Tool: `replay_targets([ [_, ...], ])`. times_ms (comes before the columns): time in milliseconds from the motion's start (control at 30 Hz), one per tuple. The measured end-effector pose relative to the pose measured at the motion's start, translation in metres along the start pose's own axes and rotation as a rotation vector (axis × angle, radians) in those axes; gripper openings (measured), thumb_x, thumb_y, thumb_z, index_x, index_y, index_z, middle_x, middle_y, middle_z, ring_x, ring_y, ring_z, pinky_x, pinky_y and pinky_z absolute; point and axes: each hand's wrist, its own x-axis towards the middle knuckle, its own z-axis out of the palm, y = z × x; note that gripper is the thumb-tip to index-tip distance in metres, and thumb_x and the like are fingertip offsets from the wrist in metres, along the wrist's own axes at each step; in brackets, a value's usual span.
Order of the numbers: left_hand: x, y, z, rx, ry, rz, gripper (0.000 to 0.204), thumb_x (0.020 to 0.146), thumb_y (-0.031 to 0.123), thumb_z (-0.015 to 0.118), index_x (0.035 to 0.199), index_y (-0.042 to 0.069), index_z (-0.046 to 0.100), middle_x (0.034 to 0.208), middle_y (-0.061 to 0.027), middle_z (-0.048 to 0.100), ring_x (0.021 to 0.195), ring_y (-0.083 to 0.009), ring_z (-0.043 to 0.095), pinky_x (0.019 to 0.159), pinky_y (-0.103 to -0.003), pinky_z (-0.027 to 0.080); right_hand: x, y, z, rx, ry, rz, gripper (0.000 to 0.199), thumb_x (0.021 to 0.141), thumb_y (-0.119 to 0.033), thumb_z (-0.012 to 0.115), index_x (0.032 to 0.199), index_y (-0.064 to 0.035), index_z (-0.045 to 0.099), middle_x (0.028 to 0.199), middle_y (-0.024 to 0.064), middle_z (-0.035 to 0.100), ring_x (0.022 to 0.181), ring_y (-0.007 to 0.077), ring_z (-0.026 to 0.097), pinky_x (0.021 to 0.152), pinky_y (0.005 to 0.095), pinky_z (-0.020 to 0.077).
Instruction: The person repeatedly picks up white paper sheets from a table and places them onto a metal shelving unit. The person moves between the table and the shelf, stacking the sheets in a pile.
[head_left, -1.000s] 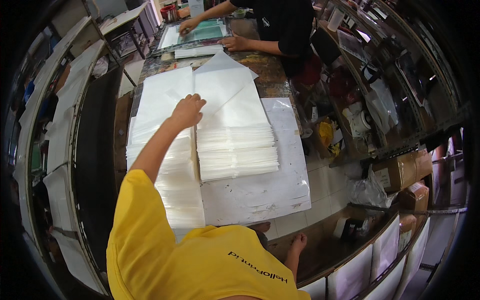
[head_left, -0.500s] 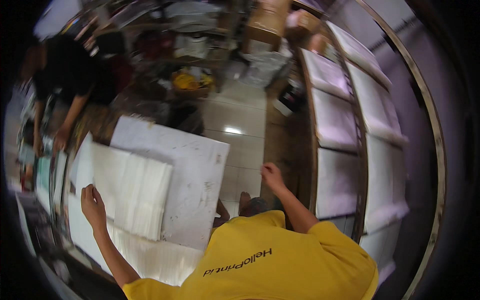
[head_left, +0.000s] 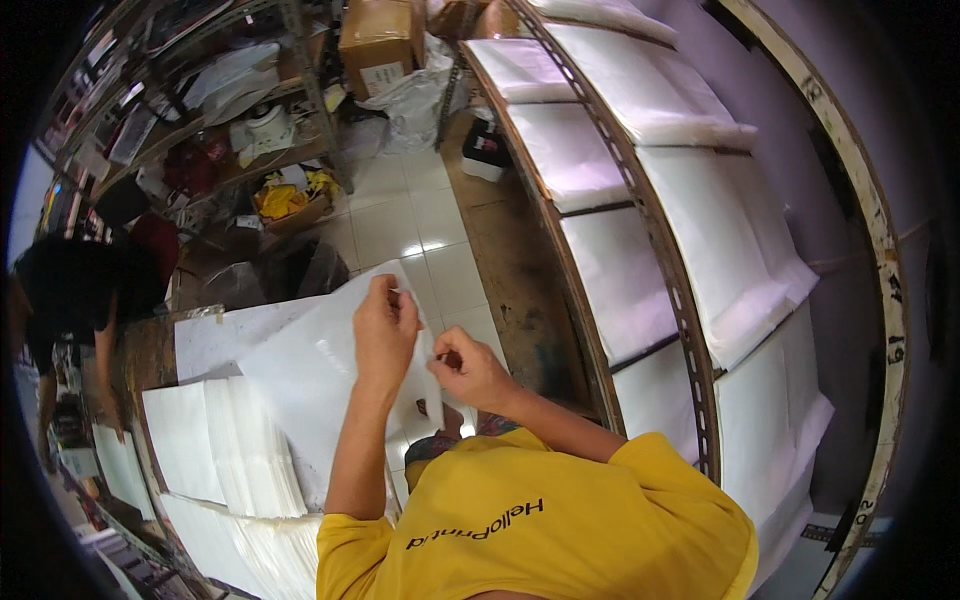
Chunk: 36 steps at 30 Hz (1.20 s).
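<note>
My left hand (head_left: 385, 328) pinches the upper edge of a thin white sheet (head_left: 305, 385) and holds it up in front of me. My right hand (head_left: 468, 368) is closed on the same sheet's edge just to the right, close to the left hand. The sheet hangs over the table (head_left: 150, 350). Below it lie stacks of white sheets (head_left: 225, 455), fanned out side by side.
A curved metal rack (head_left: 640, 210) with piles of white sheets stands to my right. A tiled floor (head_left: 410, 225) lies ahead, with a cardboard box (head_left: 380, 40) and cluttered shelves (head_left: 200, 110) beyond. A person in black (head_left: 70, 290) works at the table's left end.
The view has swung round. My left hand has come off the stacks with one sheet, and my right hand has risen to meet it on the sheet's edge.
</note>
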Motion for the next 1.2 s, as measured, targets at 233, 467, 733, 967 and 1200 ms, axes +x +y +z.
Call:
replay_targets([
  [233,-0.060,0.015,0.072,-0.246,-0.183,0.023,0.037,0.092,0.000,0.059,0.127,-0.005,0.050,0.080,-0.0086,0.060,0.067,-0.0145,0.063,0.060,-0.027,0.052,-0.056,0.043,-0.108,-0.184,0.216,0.202,0.018,0.085,-0.006,0.066,0.100,-0.0014,0.058,0.081,0.0072,0.064,0.067,0.0127,0.060,0.063,0.0283,0.0491],
  [467,-0.163,-0.029,0.086,-0.144,-0.199,-0.109,0.030,0.087,-0.001,0.064,0.117,-0.004,0.059,0.079,-0.0090,0.062,0.067,-0.0152,0.060,0.063,-0.028,0.050,-0.022,0.123,-0.208,-0.145,0.142,0.271,0.016,0.088,-0.008,0.062,0.102,-0.0018,0.066,0.085,0.0007,0.065,0.079,0.0084,0.057,0.073,0.0250,0.0485],
  [733,-0.244,-0.120,0.109,0.086,-0.354,-0.499,0.030,0.088,0.007,0.065,0.115,-0.006,0.061,0.089,-0.0185,0.066,0.074,-0.0263,0.063,0.070,-0.035,0.052,-0.081,0.191,-0.416,0.038,0.745,0.351,0.028,0.091,-0.019,0.064,0.117,-0.0083,0.059,0.111,0.0010,0.057,0.102,0.0118,0.054,0.087,0.0273,0.0454],
  [967,-0.237,-0.137,0.126,0.132,-0.474,-0.531,0.029,0.089,0.006,0.063,0.115,-0.006,0.061,0.091,-0.0206,0.066,0.076,-0.0296,0.064,0.071,-0.037,0.052,-0.150,0.234,-0.482,-0.126,1.277,0.399,0.018,0.089,-0.021,0.066,0.100,-0.0074,0.061,0.089,0.0010,0.057,0.077,0.0120,0.055,0.064,0.0256,0.0451],
  [1200,-0.232,-0.143,0.132,0.148,-0.501,-0.515,0.028,0.090,0.007,0.063,0.114,-0.006,0.060,0.094,-0.0235,0.066,0.081,-0.0345,0.065,0.074,-0.039,0.052,-0.207,0.304,-0.565,-0.260,1.526,0.615,0.013,0.087,-0.019,0.066,0.087,-0.0061,0.061,0.072,0.0011,0.054,0.057,0.0115,0.048,0.048,0.0271,0.0375],
])
